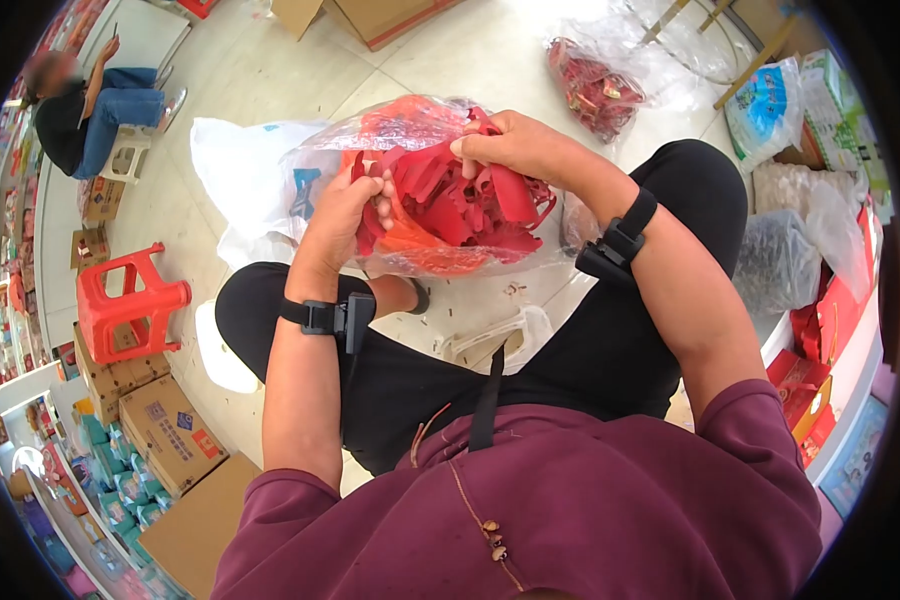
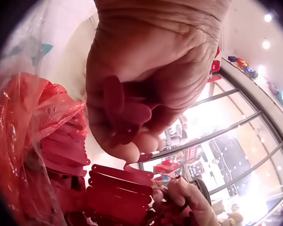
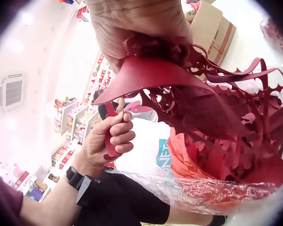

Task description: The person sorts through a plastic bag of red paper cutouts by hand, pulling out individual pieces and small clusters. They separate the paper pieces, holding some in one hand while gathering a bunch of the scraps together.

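Note:
My left hand [image 1: 346, 212] curls its fingers around a few small red strips with rounded ends [image 2: 128, 115], at the left side of the pile. My right hand [image 1: 522, 142] grips a red cut-out sheet [image 3: 153, 75] with scalloped, pierced edges, raised over the pile's far side. In the left wrist view, its fingertips and thumb pinch close to the joined red strips [image 2: 120, 190]. Between and below both hands lies a heap of red cut pieces [image 1: 445, 215], inside an orange-red plastic bag [image 1: 405, 238] within a clear plastic bag [image 1: 315, 150].
A white bag [image 1: 235, 165] lies left of the heap. A red stool [image 1: 120, 310] and cardboard boxes [image 1: 170, 430] stand at the left. Another clear bag of red pieces [image 1: 595, 90] sits at the far right. A seated person [image 1: 80, 115] is at upper left.

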`<state>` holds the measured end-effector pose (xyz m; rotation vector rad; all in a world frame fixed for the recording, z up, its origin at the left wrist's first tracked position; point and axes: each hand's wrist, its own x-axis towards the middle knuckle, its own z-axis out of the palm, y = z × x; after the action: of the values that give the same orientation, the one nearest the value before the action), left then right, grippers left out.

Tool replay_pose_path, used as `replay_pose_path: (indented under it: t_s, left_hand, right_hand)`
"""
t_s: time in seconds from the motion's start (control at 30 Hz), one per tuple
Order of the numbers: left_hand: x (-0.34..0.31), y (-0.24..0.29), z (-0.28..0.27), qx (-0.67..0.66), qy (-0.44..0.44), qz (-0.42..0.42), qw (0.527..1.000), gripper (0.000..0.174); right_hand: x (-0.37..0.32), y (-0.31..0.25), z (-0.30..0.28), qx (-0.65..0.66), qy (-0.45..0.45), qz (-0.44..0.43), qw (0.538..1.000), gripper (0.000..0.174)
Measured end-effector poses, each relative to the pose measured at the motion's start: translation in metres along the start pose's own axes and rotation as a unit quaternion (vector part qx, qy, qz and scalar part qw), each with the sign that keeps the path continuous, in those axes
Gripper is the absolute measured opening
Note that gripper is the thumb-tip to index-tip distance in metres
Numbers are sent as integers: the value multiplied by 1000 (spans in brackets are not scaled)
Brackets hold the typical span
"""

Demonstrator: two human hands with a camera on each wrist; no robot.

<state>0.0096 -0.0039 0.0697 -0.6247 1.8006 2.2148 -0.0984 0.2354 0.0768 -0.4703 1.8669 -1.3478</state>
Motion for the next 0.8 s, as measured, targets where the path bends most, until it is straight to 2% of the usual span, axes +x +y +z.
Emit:
replay_pose_path:
  t_s: [0.1,0.2,0.3,0.4,0.5,0.6,0.63,0.73,0.77,0.8]
  left_hand:
    - [2,-7,-11,-4,-18,24,1000,27]
    - [-1,-4,-14,46,-19,27,998,36]
    - [-10,-1,-8,8,-26,-17,999,38]
    - [-10,-8,-21,2,-4,-25,1000,37]
    - [-4,-20,-40,-82,107,-29,990,36]
    - [0,-25,-64,-143,173,18,974,36]
    - [1,-24,-70,-178,173,32,968,34]
    - [-4,-18,-47,-143,139,55,978,31]
    - [-3,-26,-54,-163,124,69,976,29]
    - [-8,-21,-43,-129,76,62,987,29]
  right_hand:
    - [2,0,-2,11,-21,3,1000,43]
    - [-4,-8,-4,-19,-2,31,999,42]
    - [8,7,-5,-6,-4,-8,1000,39]
    - [6,6,-9,-6,24,-1,1000,36]
    - [1,2,-17,-36,35,-10,999,34]
    - [-2,0,-21,-40,40,27,998,32]
    - [-2,-1,-23,-27,35,37,998,32]
    - [-1,-2,-26,-3,24,51,998,31]
    - [0,-1,-26,-4,21,46,999,30]
    - [1,-1,-25,-5,18,41,999,30]
